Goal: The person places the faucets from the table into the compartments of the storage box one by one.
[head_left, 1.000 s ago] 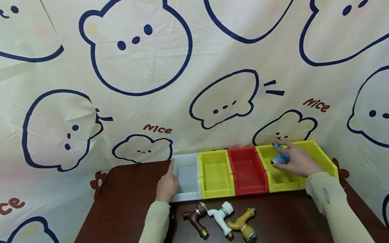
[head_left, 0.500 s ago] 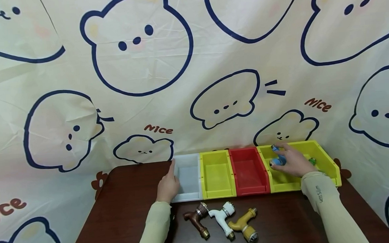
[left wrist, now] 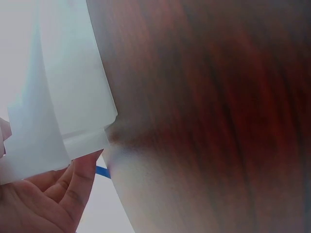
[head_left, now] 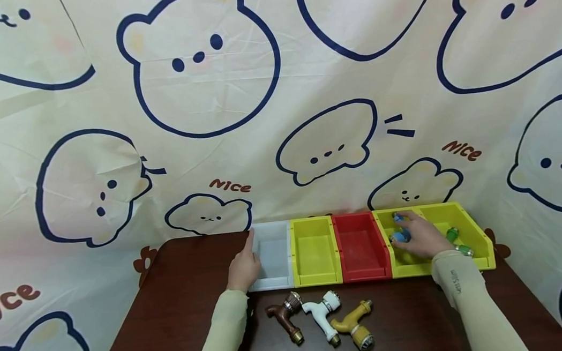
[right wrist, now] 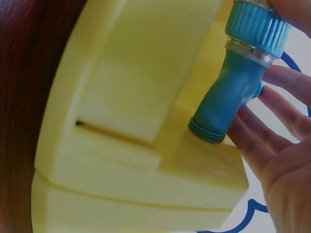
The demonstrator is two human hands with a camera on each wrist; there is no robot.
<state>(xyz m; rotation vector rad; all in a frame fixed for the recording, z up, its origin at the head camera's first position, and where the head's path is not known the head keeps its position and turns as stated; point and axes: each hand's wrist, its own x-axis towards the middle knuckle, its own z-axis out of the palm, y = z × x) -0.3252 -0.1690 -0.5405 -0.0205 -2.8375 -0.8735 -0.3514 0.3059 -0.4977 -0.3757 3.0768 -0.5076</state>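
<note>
My right hand [head_left: 424,236] reaches into the left part of the wide yellow bin [head_left: 480,238] and holds a blue tap [head_left: 399,237]. The right wrist view shows the thumb by the ribbed collar of the blue tap [right wrist: 233,87], the fingers along its other side, and its threaded end low over the bin floor. At the row's left end my left hand [head_left: 242,270] grips the side of the grey bin [head_left: 274,284], index finger along the rim. In the left wrist view, fingers [left wrist: 80,187] lie behind the pale bin wall [left wrist: 77,87].
A green tap [head_left: 452,235] lies in the wide bin's right part, partly behind my right wrist. A yellow bin [head_left: 316,279] and a red bin [head_left: 364,273] stand between. Brown [head_left: 285,317], white [head_left: 322,315] and mustard-yellow [head_left: 354,324] taps lie on the dark table in front.
My right hand has lowered the blue tap further into the yellow bin and shifted slightly left, uncovering the green tap. The left hand stays on the grey bin.
</note>
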